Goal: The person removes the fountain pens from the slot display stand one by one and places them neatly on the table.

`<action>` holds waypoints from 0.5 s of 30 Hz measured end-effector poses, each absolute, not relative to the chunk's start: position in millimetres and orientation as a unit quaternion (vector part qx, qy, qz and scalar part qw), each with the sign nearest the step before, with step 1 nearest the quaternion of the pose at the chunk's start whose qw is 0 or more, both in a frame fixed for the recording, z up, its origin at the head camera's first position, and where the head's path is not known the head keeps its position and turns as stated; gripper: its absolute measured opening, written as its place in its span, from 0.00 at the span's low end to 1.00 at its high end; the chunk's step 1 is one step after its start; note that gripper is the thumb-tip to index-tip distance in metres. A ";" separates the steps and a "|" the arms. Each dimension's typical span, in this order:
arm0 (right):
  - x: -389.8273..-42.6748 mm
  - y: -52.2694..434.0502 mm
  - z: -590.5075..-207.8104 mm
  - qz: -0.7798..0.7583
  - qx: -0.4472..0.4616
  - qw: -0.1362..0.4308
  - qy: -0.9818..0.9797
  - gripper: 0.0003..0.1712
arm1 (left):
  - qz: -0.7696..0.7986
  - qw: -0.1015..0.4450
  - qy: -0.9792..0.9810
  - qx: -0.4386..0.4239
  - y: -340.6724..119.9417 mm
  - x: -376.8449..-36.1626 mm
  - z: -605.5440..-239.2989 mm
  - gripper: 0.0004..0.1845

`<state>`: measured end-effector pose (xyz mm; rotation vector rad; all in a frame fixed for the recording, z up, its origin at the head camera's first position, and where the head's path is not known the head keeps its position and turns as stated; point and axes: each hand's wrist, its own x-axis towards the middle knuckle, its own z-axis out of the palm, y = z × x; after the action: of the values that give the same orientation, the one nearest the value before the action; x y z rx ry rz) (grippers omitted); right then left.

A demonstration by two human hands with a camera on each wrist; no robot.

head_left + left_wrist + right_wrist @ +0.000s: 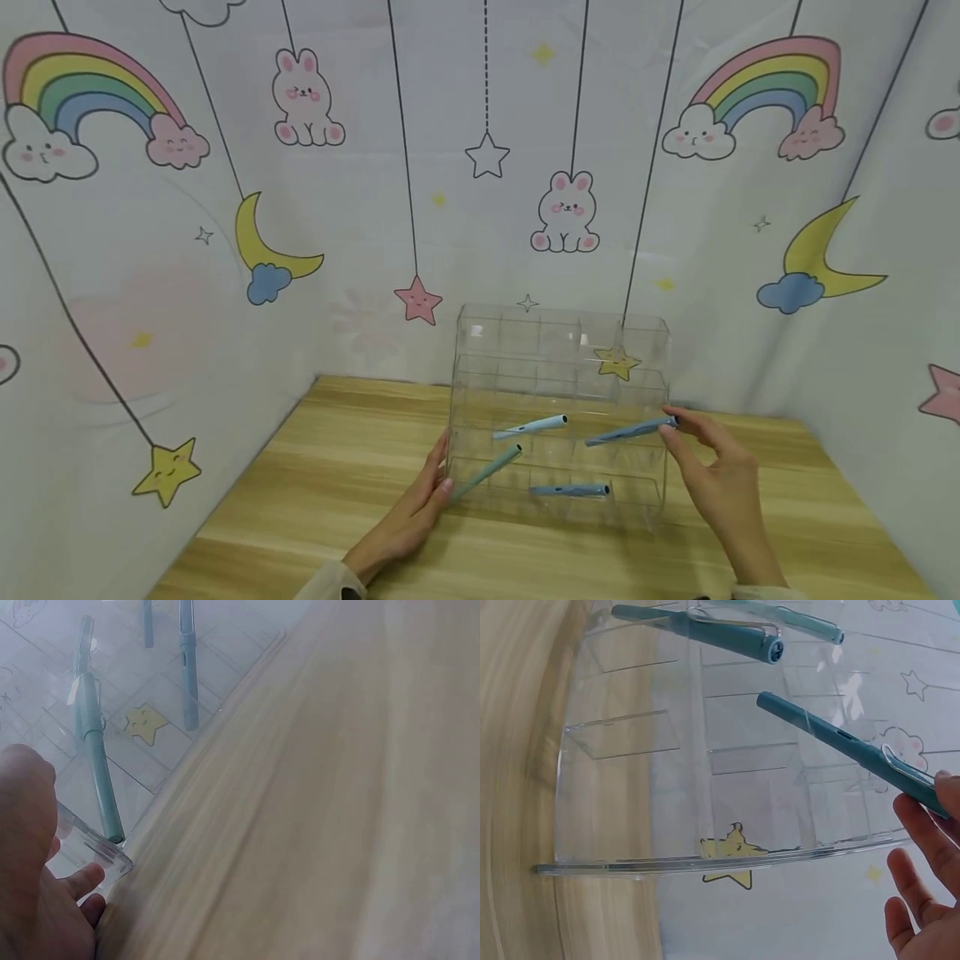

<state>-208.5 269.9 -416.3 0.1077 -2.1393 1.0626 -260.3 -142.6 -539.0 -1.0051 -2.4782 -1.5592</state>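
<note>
A clear acrylic display rack (pixel 666 354) with stepped, divided tiers stands on the table. My left hand (pixel 411 518) grips its lower left side, thumb at the front and fingers along the outer wall. Between thumb and fingers of my right hand (pixel 718 479), the clip end of a dark blue pen (pixel 630 432) is pinched at the rack's right side; its other end points left across a middle tier. A pale blue pen (pixel 530 427) lies further left on the rack. Below it slants a green pen (pixel 101 772), near my left thumb. Another blue pen (pixel 570 490) lies on the lowest tier.
Under the rack is a wood-grain table (pixel 300 500). Behind and beside it hangs a white backdrop (pixel 360 192) printed with rainbows, rabbits, moons and stars, its back part close behind the rack. The printed yellow star (pixel 617 362) shows through the clear acrylic.
</note>
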 end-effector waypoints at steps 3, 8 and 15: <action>-205.6 271.6 -411.5 0.440 0.031 0.361 -0.822 0.15 | -0.501 0.033 -0.796 -0.338 -141.0 -261.8 -539.2 0.38; -201.6 273.4 -405.3 0.491 0.019 0.337 -0.803 0.16 | -0.502 0.027 -0.797 -0.334 -141.3 -261.8 -539.2 0.38; -202.4 277.3 -401.2 0.647 0.051 0.288 -0.704 0.17 | -0.508 0.020 -0.795 -0.330 -141.5 -261.3 -539.8 0.39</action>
<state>-202.4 277.3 -401.2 0.1368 -1.8795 1.7276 -261.3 -141.5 -539.8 -1.0244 -2.4672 -1.5748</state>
